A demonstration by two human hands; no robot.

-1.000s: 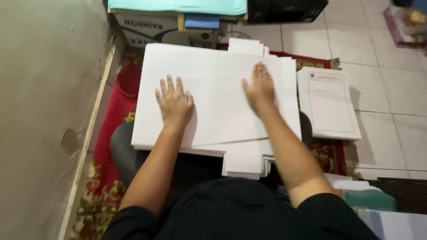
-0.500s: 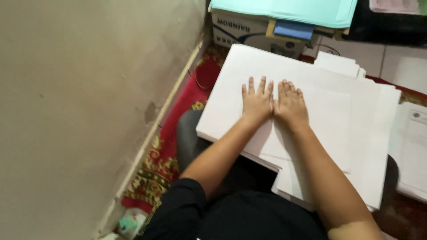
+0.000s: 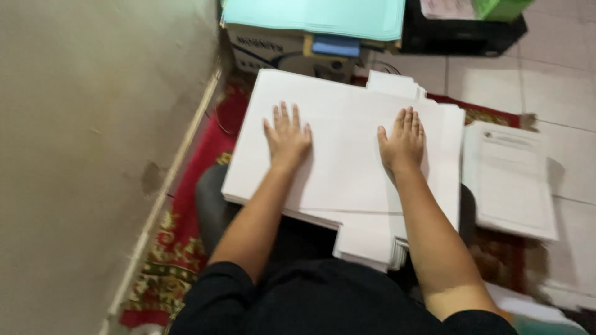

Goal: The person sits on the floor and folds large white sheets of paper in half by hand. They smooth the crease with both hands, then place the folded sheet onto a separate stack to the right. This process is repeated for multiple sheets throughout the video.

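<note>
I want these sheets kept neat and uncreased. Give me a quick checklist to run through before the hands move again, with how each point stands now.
1. Left hand flat on the top sheet: ok.
2. Right hand flat on the same sheet, apart from the left: ok.
3. Paper stack edges squared: not ok, lower sheets jut out at the near and far edges.
4. Top sheet free of creases: cannot tell, blurred.
5. Printed pile to the right lies apart from the stack: ok.
6. Stack's support underneath: cannot tell, hidden.
</note>
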